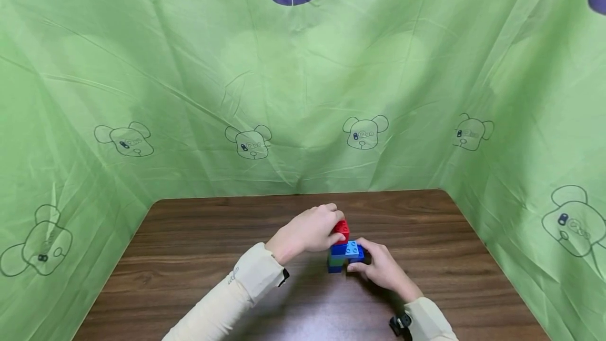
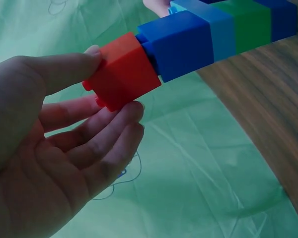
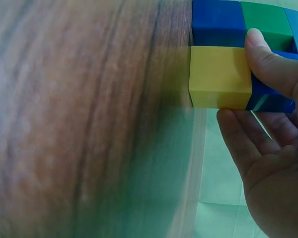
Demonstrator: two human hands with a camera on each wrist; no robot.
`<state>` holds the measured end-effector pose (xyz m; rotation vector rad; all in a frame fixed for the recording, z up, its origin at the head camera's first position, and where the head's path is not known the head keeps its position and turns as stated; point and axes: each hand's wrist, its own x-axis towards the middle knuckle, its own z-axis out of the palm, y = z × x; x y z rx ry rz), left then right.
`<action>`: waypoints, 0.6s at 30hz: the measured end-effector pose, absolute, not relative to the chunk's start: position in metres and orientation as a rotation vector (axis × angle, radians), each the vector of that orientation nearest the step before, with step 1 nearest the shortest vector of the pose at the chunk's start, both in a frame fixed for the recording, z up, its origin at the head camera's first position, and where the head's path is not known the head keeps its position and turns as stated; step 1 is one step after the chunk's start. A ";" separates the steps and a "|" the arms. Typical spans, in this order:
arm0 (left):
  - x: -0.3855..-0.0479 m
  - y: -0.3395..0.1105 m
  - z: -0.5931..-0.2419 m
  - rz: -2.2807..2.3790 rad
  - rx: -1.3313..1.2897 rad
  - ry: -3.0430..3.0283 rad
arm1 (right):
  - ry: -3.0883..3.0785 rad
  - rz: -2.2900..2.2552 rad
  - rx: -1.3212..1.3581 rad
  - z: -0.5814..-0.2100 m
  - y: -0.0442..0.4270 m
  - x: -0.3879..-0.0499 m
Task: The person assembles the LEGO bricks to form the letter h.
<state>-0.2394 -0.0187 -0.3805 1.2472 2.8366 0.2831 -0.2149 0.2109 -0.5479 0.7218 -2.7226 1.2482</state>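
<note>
A stack of toy building bricks stands on the table. My left hand [image 1: 312, 229] pinches a red brick [image 2: 124, 72] between thumb and fingers at its top. Blue studs show in a narrow gap between the red brick and the upper blue brick [image 2: 181, 44]. Below that come a light blue brick [image 1: 352, 248], a green brick [image 2: 253, 27] and a bottom blue brick [image 3: 218, 22]. At the stack's right side, my right hand [image 1: 382, 267] holds a yellow brick [image 3: 220, 74] and the side blue brick [image 3: 270, 91] joined to it, thumb on one side, fingers opposite.
The brown wood-grain table [image 1: 199, 257] has a rounded far edge. Green cloth [image 1: 303, 83] printed with bear outlines hangs behind it and on both sides.
</note>
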 end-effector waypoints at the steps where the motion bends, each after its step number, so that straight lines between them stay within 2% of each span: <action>1: -0.239 -0.019 -0.380 0.273 1.239 2.838 | -2.724 1.249 0.722 -0.548 0.211 -0.215; 18: -0.234 -0.008 -0.374 0.057 1.225 2.892 | -2.720 1.258 0.736 -0.550 0.211 -0.215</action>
